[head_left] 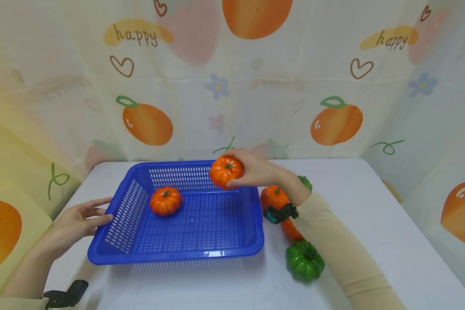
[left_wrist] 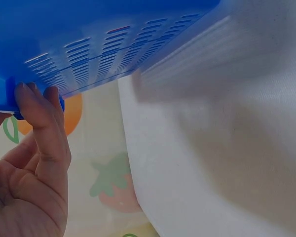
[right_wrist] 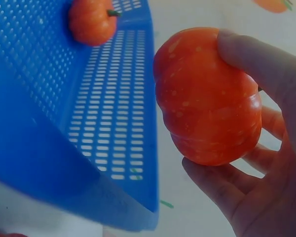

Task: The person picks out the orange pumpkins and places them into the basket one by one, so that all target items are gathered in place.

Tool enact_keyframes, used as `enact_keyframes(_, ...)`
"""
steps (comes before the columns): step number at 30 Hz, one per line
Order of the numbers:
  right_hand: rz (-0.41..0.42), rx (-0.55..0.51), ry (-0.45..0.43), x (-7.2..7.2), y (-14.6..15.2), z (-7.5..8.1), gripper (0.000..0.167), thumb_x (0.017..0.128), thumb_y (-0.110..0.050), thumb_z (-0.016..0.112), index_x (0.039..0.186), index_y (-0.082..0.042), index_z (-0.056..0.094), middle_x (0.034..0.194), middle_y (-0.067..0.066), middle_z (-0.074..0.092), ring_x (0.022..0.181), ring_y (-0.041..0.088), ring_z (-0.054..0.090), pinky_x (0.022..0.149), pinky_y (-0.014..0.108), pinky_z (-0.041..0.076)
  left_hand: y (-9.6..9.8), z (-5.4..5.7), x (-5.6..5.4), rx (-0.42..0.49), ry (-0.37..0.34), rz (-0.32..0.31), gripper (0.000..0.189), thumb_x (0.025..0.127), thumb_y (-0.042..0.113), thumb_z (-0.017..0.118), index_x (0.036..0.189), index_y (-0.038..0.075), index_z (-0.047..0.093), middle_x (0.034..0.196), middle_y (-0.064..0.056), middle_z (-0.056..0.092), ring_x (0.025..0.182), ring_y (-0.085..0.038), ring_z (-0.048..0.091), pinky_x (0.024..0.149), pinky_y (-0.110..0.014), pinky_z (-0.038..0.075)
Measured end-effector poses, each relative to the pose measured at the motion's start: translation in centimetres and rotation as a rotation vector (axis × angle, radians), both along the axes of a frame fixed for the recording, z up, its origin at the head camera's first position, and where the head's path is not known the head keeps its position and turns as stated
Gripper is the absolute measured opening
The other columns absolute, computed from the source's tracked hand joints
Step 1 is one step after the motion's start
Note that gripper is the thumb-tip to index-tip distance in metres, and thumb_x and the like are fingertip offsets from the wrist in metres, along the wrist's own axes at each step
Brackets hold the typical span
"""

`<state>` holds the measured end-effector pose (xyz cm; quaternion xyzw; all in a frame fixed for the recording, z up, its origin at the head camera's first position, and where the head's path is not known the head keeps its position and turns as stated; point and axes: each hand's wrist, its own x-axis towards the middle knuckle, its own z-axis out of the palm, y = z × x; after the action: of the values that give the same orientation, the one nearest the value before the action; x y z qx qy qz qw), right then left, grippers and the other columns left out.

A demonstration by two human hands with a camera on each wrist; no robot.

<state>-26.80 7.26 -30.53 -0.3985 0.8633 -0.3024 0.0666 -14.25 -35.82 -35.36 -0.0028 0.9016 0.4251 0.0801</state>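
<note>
My right hand (head_left: 257,170) grips a small orange pumpkin (head_left: 225,173) with a green stem, thumb on one side and fingers on the other. It is held up over the back right corner of a blue plastic basket (head_left: 170,259). Inside the basket, towards the left, sits another orange pumpkin (head_left: 165,202). At the basket's left end my left hand (head_left: 73,224) pinches the rim, thumb over it and fingertips against the outer side. The left wrist view shows these fingers bent at the basket's edge (left_wrist: 44,123).
Right of the basket, partly behind the right forearm, lie an orange pumpkin (head_left: 272,197), another orange one (head_left: 291,230) and a green one (head_left: 305,182). A dark green pumpkin (head_left: 305,261) sits nearer on the white table (head_left: 395,224). A fruit-printed curtain (head_left: 255,99) hangs behind.
</note>
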Motion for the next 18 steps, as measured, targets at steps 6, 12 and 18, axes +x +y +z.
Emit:
enact_keyframes(6, 0.038, 0.006, -0.023, 0.1, -1.3, -0.2, 0.068, 0.078, -0.028, 0.072, 0.135, -0.011, 0.039, 0.129, 0.005, 0.045, 0.11, 0.017, 0.049, 0.088, 0.028, 0.048, 0.0, 0.0, 0.0, 0.004, -0.001, 0.002, 0.069, 0.09, 0.033, 0.058, 0.141, -0.003, 0.029, 0.101, -0.015, 0.059, 0.079, -0.013, 0.063, 0.069, -0.027, 0.054)
enact_keyframes(12, 0.052, 0.022, -0.017, 0.1, -2.5, -0.4, 0.068, 0.077, -0.027, 0.072, 0.134, -0.009, 0.04, 0.129, 0.007, 0.046, 0.11, 0.018, 0.048, 0.088, 0.027, 0.048, 0.1, -0.1, 0.0, 0.004, -0.007, 0.0, 0.068, 0.09, 0.032, 0.058, 0.141, -0.003, 0.029, 0.101, -0.014, 0.059, 0.078, -0.012, 0.063, 0.068, -0.026, 0.054)
enact_keyframes(18, 0.041, 0.064, -0.037, -0.1, -3.6, -1.0, 0.068, 0.077, -0.029, 0.072, 0.134, -0.011, 0.04, 0.129, 0.004, 0.045, 0.111, 0.015, 0.047, 0.088, 0.026, 0.048, 0.1, -0.1, 0.0, 0.0, -0.014, 0.005, 0.069, 0.09, 0.032, 0.058, 0.142, -0.002, 0.028, 0.101, -0.014, 0.059, 0.078, -0.012, 0.063, 0.069, -0.026, 0.054)
